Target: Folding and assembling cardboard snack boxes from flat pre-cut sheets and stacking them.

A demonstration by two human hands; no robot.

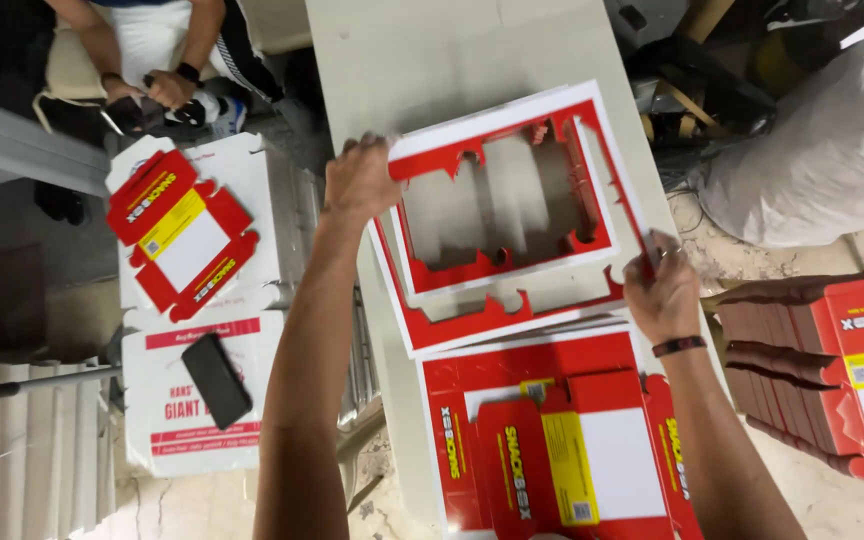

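Table [432, 50] under punched frame [502, 190], half-hidden

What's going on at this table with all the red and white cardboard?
A person holds a red-and-white cardboard sheet with its middle punched out over a pale table. The left hand grips its left edge, the right hand its right edge. A flat red, yellow and white box blank lies on printed sheets nearer the person. More blanks are stacked at right. Another person sits beyond.
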